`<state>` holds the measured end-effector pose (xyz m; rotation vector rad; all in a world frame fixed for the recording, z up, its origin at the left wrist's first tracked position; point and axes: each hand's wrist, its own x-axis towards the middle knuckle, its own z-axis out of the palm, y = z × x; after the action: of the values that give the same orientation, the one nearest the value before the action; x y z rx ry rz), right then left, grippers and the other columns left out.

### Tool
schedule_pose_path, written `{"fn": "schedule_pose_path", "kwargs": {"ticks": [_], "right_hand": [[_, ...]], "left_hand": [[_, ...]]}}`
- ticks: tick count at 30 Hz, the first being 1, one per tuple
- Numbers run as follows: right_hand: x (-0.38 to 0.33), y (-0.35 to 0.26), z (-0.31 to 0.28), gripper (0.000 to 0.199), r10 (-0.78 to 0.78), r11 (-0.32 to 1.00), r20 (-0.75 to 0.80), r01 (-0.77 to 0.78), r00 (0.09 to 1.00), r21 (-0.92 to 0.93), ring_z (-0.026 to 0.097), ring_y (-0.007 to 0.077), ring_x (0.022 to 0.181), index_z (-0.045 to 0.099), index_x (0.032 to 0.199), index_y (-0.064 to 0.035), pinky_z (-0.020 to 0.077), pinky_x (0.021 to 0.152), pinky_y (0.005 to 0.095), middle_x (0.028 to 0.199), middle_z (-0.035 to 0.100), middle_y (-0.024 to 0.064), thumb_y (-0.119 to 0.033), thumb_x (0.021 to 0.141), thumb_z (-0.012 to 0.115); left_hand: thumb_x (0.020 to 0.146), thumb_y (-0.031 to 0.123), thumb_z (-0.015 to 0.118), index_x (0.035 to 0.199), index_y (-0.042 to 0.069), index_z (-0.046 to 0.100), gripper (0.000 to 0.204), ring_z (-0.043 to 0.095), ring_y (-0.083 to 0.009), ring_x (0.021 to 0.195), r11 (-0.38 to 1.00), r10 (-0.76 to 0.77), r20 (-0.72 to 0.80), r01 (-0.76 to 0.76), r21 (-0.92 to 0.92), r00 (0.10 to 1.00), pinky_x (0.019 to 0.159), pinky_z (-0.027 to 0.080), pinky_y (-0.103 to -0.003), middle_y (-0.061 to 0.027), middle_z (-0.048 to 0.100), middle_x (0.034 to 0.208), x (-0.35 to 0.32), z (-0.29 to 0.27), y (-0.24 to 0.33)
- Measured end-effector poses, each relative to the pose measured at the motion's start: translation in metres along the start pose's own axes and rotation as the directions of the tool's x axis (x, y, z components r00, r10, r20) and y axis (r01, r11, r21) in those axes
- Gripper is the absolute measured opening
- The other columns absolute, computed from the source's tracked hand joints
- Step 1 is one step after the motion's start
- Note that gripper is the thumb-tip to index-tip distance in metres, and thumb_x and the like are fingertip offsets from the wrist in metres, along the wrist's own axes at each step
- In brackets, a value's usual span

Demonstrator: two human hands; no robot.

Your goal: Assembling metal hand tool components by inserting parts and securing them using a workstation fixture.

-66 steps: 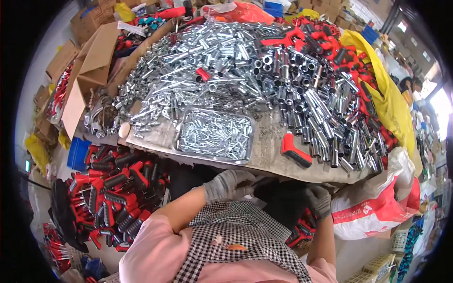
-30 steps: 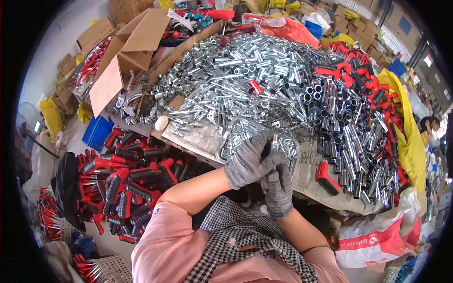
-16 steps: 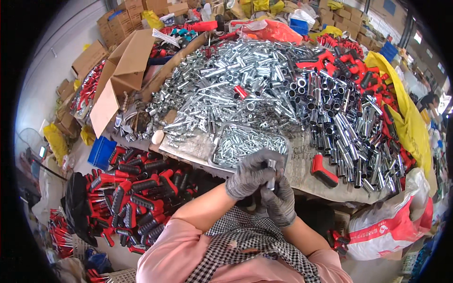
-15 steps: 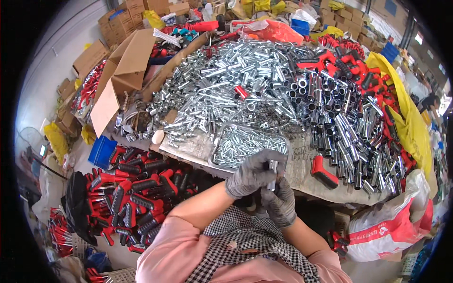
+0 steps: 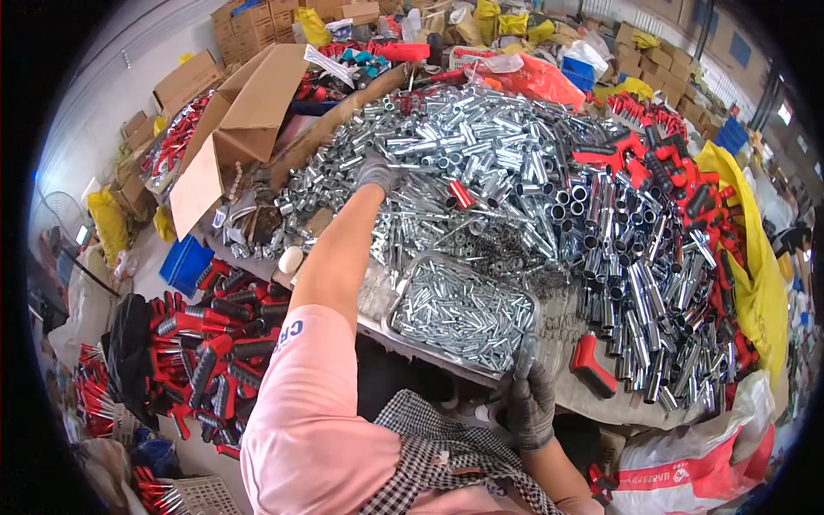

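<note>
In its grey glove, my left hand [image 5: 378, 174] reaches far out over the heap of shiny metal tubes and sockets [image 5: 463, 129]. Its fingers are at the heap's left part, too hidden to show whether they grip a piece. My right hand [image 5: 530, 408], also gloved, stays close to my body at the table's front edge. It is closed round a short metal tube [image 5: 526, 354], which points up from the fingers. Just left of that tube lies a clear tray [image 5: 395, 324] full of small metal pins. One red and black handle [image 5: 592, 367] rests on the table to the right.
Chrome tubes [image 5: 639, 300] pile up on the right, beside red and black handles [image 5: 661, 163] and yellow sheeting [image 5: 751, 249]. An opened cardboard box [image 5: 249, 112] stands at the left. More handled tools [image 5: 215, 369] lie below the table's left side. A white and red sack [image 5: 687, 455] sits lower right.
My left hand has left the right hand and stretched away to the far left part of the heap. The right hand has moved slightly down and right, keeping the tube.
</note>
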<state>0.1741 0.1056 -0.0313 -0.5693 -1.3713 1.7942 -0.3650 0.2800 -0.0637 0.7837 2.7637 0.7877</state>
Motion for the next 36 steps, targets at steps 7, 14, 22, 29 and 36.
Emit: {"fn": "schedule_pose_path", "kwargs": {"ticks": [7,14,22,29,36], "right_hand": [[-0.011,-0.006,0.012,0.053,0.098,0.995,0.025,-0.098,0.995,-0.012,0.050,0.0075,0.056,0.042,0.127,-0.0048,0.0392,0.047,0.0207,0.076,0.057,0.0032,-0.036,0.090,0.061],[-0.023,-0.015,0.020,0.037,0.149,0.975,0.112,-0.127,0.982,-0.185,0.059,0.0121,0.070,0.049,0.118,0.0005,0.0497,0.065,0.0253,0.085,0.062,0.0068,-0.026,0.093,0.057],[-0.040,0.019,0.009,0.036,0.115,0.968,0.107,-0.087,0.988,-0.237,0.062,0.0129,0.072,0.049,0.125,-0.0006,0.0498,0.066,0.0232,0.089,0.062,0.0060,-0.018,0.094,0.056],[-0.062,0.003,-0.004,0.084,-0.140,0.982,0.214,0.164,0.967,-0.096,0.052,0.0213,0.113,0.028,0.142,-0.0054,0.0427,0.096,0.0367,0.124,0.053,0.0118,-0.018,0.076,0.078],[-0.068,0.022,-0.031,0.081,-0.249,0.964,0.168,0.261,0.954,-0.051,0.049,0.0227,0.119,0.027,0.142,-0.0066,0.0409,0.098,0.0372,0.130,0.049,0.0113,-0.026,0.080,0.075]], "left_hand": [[0.084,0.041,0.054,0.121,0.008,0.055,0.050,0.057,-0.0338,0.110,0.862,0.307,0.034,-0.293,0.413,0.951,0.096,0.043,-0.041,-0.0184,0.060,0.118,0.005,-0.055,-0.056],[0.087,0.021,0.056,0.111,0.005,0.057,0.028,0.063,-0.0183,0.080,0.324,0.433,0.119,-0.031,-0.945,0.894,0.078,0.053,-0.038,-0.0086,0.064,0.093,-0.202,-0.108,-0.043],[0.084,0.017,0.068,0.125,0.009,0.047,0.047,0.060,-0.0240,0.102,0.402,0.687,0.090,-0.274,-0.874,0.721,0.094,0.046,-0.042,-0.0109,0.061,0.107,-0.441,-0.069,0.002],[0.081,0.027,0.072,0.095,0.005,0.063,0.028,0.065,-0.0220,0.072,0.265,0.959,0.147,-0.583,-0.768,0.243,0.065,0.051,-0.032,-0.0075,0.066,0.081,-0.474,-0.086,0.033],[0.076,0.036,0.074,0.076,0.008,0.070,0.028,0.061,-0.0198,0.061,0.439,0.862,0.478,-0.720,-0.537,0.169,0.054,0.047,-0.032,-0.0059,0.064,0.071,-0.473,-0.084,0.078]]}}
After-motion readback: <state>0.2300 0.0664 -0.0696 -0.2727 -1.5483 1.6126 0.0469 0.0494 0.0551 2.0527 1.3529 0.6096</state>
